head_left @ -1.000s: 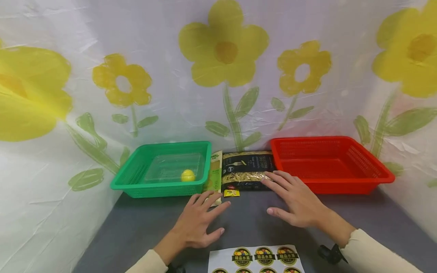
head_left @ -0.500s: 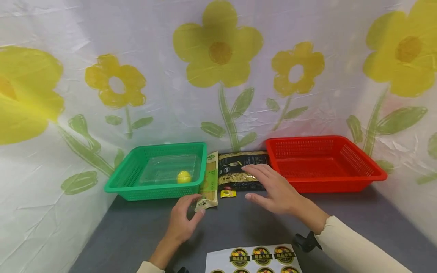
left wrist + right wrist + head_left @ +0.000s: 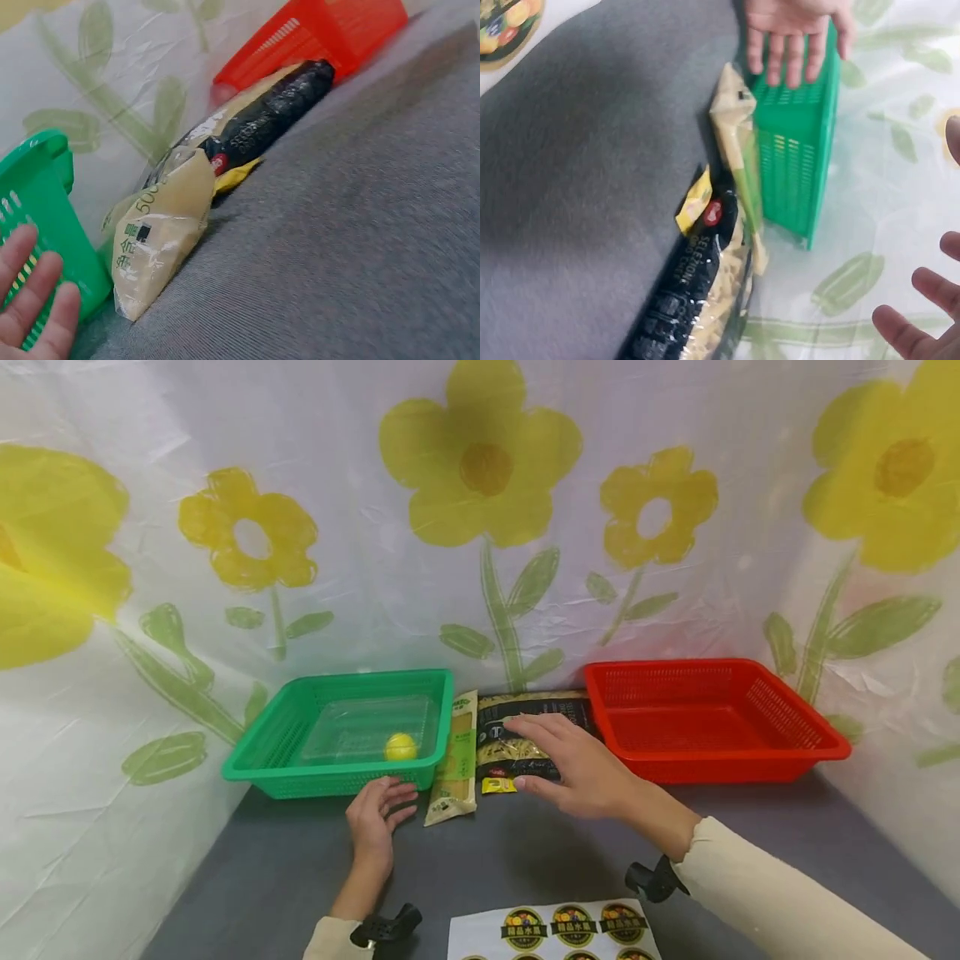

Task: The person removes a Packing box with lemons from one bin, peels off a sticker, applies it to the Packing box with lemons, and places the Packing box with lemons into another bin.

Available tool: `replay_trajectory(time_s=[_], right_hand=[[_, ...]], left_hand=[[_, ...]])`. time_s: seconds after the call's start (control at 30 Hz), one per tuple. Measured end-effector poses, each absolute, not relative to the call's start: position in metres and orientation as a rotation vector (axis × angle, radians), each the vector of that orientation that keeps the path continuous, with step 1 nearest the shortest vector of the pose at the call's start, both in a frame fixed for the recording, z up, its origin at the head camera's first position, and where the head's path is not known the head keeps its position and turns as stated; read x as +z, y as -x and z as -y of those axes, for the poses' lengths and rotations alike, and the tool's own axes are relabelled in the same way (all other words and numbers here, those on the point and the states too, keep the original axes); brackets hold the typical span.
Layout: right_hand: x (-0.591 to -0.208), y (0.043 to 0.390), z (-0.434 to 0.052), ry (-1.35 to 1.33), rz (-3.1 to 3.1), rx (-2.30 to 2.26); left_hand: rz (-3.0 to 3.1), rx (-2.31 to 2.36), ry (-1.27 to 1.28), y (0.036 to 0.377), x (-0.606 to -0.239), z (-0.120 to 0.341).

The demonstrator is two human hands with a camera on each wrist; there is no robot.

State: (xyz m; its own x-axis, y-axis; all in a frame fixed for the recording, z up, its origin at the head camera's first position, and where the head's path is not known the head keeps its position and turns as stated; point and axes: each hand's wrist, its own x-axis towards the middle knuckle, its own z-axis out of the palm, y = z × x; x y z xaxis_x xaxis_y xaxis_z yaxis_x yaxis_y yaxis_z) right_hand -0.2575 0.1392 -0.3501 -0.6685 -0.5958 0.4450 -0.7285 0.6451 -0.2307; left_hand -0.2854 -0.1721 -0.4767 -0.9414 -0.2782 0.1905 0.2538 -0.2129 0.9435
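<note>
While the left hand (image 3: 377, 814) lies with fingers loosely out, holding nothing, against the front wall of the green basket (image 3: 255, 758), the right hand (image 3: 573, 764) spreads flat and empty over the black pasta bag (image 3: 501, 752); a pale noodle packet (image 3: 456, 768) lies between bag and basket on the grey table (image 3: 525, 860)

Grey table (image 3: 525, 860), bearing green basket (image 3: 300, 772), pale noodle packet (image 3: 453, 768), black pasta bag (image 3: 525, 731), small yellow sachet (image 3: 498, 786), red basket (image 3: 712, 768) and sticker sheet (image 3: 555, 931) at near edge.
</note>
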Motion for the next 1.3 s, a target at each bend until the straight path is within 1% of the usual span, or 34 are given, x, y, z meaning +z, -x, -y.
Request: replay_trajectory(time_s=[0.1, 0.27, 0.6, 0.9, 1.1, 1.3], right_hand=[[-0.347, 0.258, -0.135, -1.081, 2.552, 0.501], [-0.344, 0.262, -0.126, -1.104, 2.594, 0.487], [-0.348, 0.278, -0.097, -1.124, 2.663, 0.653], [-0.356, 0.309, -0.060, -0.945, 2.754, 1.020], [-0.365, 0.328, -0.037, -0.764, 2.744, 1.324], [-0.365, 0.343, 0.006, -0.590, 2.722, 1.532]], left_hand=[[1.522, -2.390, -0.088, 0.288, -0.477, 0.177], [1.309, -2.552, -0.102, 0.296, -0.479, 0.185], [1.042, -2.654, -0.106, 0.305, -0.478, 0.192], [0.989, -2.583, -0.135, 0.310, -0.466, 0.190], [0.983, -2.653, -0.162, 0.315, -0.465, 0.185], [0.947, -2.753, -0.182, 0.312, -0.466, 0.203]])
